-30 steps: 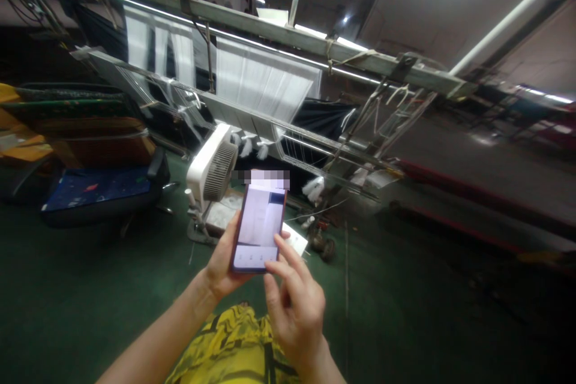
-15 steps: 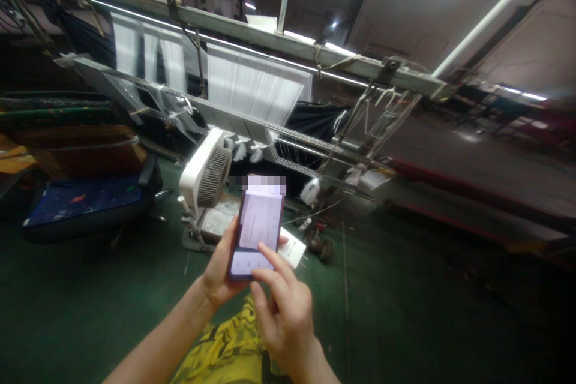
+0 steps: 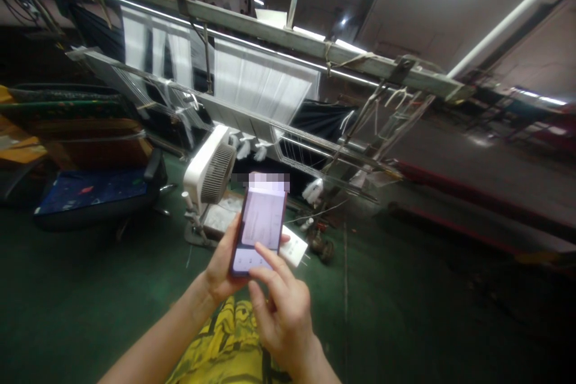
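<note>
A smartphone (image 3: 263, 219) with a lit screen is held upright in front of me, its top edge blurred by a pixelated patch. My left hand (image 3: 221, 267) is wrapped around the phone from below and behind, with fingertips showing past its right edge. My right hand (image 3: 285, 306) hovers at the lower part of the screen, fingers extended and apart. Its index fingertip is at the glass; whether it presses I cannot tell. The screen shows a pale document-like picture above a row of small icons. Yellow patterned cloth (image 3: 225, 342) covers my lap.
A white box fan (image 3: 209, 165) stands on the green floor (image 3: 148, 288) beyond the phone. Behind it runs a long frame (image 3: 252, 27) hung with white threads (image 3: 261, 81). An office chair (image 3: 96, 192) stands at the left. A white power strip (image 3: 294, 247) lies right of the phone.
The view has shifted slightly, so the surroundings sit a little farther right. My left hand still holds the phone, and my right fingers stay over the lower screen with barely any movement.
</note>
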The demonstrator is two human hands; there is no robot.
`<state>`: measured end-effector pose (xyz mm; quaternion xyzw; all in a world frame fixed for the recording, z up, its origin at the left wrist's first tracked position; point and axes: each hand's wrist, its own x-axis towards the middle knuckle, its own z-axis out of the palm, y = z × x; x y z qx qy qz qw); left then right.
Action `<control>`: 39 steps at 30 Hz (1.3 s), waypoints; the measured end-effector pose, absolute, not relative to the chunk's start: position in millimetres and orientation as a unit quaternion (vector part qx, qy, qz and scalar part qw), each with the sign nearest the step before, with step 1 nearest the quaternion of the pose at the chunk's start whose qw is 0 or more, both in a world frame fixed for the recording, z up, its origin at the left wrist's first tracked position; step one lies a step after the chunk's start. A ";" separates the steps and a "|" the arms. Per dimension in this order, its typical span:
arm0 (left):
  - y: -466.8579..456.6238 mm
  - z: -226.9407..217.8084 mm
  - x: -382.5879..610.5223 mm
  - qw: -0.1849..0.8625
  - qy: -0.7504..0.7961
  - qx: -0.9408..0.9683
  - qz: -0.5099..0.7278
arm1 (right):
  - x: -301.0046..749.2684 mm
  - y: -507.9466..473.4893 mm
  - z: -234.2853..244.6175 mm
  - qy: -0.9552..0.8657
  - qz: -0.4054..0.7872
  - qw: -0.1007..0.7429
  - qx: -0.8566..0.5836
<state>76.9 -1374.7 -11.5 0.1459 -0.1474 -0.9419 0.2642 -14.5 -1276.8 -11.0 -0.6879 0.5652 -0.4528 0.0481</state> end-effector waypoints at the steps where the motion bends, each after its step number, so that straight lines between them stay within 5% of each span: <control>1: -1374.8 -11.6 76.7 0.266 -0.144 0.146 -0.942 | -14.8 -1277.0 -11.1 0.564 -0.452 0.049 -0.690; 39: -1379.2 -19.3 77.2 0.252 -0.157 0.124 -0.947 | -13.0 -1283.1 -7.6 0.580 -0.441 0.039 -0.684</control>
